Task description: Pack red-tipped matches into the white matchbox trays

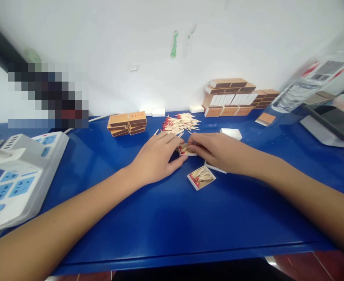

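A small white matchbox tray (187,153) with red-headed matches in it lies between my hands. My left hand (159,156) grips its left side, the thumb along the near edge and the fingers over the far side. With thumb and fingers pinched together, my right hand (210,150) is at the tray's right end; what it pinches is hidden. Just nearer to me sits a second tray (201,178), filled with matches. A loose pile of matches (180,123) spreads beyond the hands. Under my right wrist a white tray (215,168) shows in part.
Stacked orange matchboxes (128,123) stand back left, and a larger stack (229,99) is against the wall. White trays (231,134) lie about. A power strip (28,171) is at the left; a clear plastic bottle (300,91) is at the right on the blue table (160,226).
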{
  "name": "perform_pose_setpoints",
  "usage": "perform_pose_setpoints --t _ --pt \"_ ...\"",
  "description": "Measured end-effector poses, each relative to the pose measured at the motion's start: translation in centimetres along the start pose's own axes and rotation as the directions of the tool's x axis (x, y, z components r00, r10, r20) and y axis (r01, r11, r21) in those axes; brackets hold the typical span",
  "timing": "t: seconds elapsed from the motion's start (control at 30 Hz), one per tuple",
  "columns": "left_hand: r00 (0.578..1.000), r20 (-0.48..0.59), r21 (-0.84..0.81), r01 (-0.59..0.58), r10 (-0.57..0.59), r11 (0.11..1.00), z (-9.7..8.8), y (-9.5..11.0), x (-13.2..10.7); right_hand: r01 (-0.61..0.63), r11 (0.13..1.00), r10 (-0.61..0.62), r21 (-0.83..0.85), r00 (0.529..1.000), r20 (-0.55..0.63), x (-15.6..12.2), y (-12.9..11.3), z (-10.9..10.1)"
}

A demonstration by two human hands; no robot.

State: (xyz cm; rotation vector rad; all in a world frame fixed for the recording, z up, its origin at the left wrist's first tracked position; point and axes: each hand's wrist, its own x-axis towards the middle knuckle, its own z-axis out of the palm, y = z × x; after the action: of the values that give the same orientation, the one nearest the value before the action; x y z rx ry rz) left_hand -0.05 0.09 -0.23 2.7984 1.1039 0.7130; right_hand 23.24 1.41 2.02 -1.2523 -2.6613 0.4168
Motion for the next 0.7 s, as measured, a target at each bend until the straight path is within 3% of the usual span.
perform_pose_setpoints --t 0.7 --pt "1.0 0.014 -0.016 0.012 -0.011 1.0 -0.07 0.06 -0.03 -0.005 1.0 0.005 -0.015 1.0 0.01 0.0 -0.09 -0.08"
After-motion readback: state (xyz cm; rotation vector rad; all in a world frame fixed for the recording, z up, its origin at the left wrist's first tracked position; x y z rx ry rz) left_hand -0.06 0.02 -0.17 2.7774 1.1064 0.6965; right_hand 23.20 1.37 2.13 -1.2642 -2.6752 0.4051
